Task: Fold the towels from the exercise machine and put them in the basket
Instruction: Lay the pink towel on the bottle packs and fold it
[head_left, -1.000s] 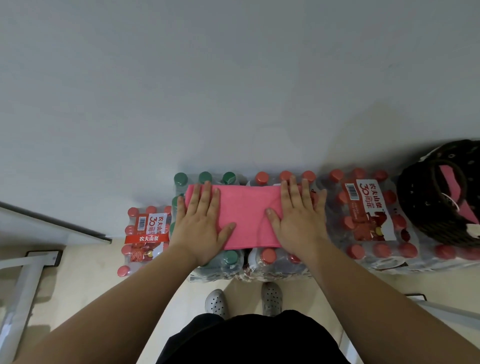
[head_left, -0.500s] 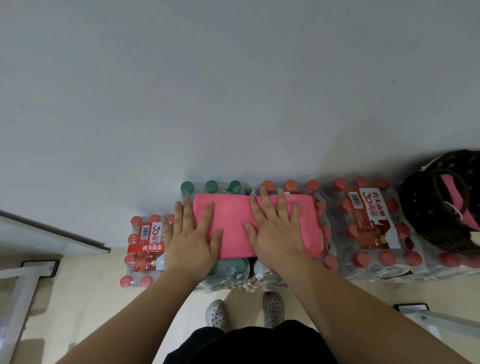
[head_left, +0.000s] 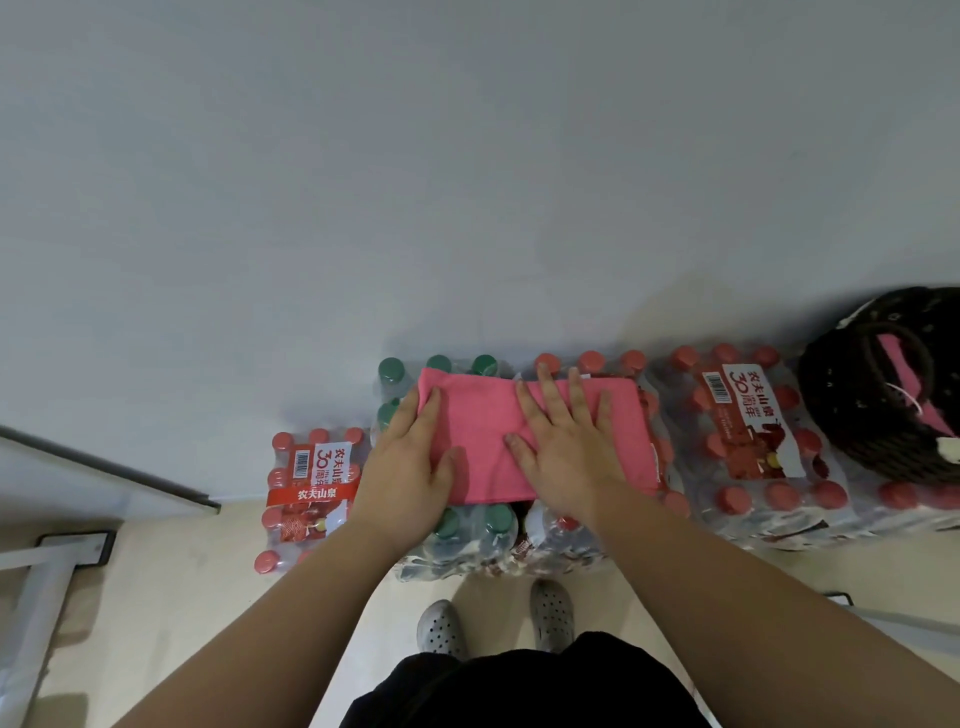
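Note:
A folded pink towel (head_left: 483, 441) lies flat on top of shrink-wrapped packs of water bottles (head_left: 467, 540) against the wall. My left hand (head_left: 408, 462) rests on the towel's left end, thumb and forefinger on the cloth, the other fingers just off its edge. My right hand (head_left: 566, 447) presses flat on the towel's middle with fingers spread and straight. The towel's right end is uncovered. A dark woven basket (head_left: 852, 415) stands at the far right on the bottle packs, with another pink towel (head_left: 904, 374) inside it.
More red-capped bottle packs (head_left: 748, 431) lie between the towel and the basket, and a lower pack (head_left: 311, 483) sits on the left. A white metal frame (head_left: 36, 597) stands on the floor at the left. My feet (head_left: 493, 618) are just before the packs.
My right hand slid left from the towel's right end to its middle. My left hand shifted left to the towel's left edge. The towel stayed in place.

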